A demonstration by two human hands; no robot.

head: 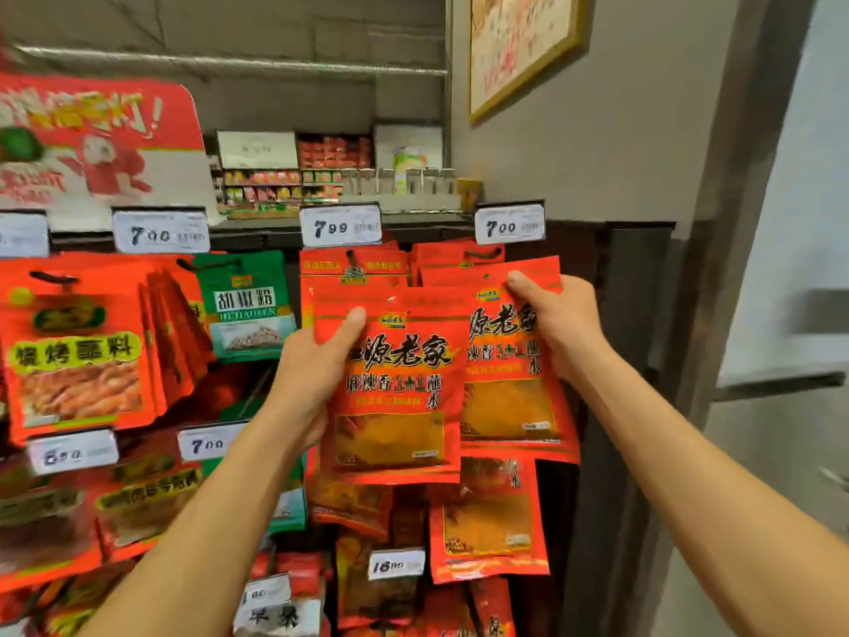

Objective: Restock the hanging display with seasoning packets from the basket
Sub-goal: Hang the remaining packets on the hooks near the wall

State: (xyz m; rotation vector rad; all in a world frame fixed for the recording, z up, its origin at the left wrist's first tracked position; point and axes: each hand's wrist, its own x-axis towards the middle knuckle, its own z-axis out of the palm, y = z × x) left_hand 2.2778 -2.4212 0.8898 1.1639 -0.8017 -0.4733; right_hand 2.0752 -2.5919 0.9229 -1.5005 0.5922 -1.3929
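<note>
My left hand [317,365] grips a red seasoning packet [399,397] by its left edge, thumb across the front. My right hand [558,321] holds a second, matching red packet [510,397] near its top right corner, raised in front of the rightmost hook [482,255] of the hanging display. More of the same red packets [489,517] hang lower down on that column. The basket is out of view.
Price tags [341,225] line the top rail. A green pepper packet [248,305] and red barbecue seasoning packets [78,347] hang to the left. A dark post and grey wall [643,154] stand to the right. Shelves of goods [298,177] show behind.
</note>
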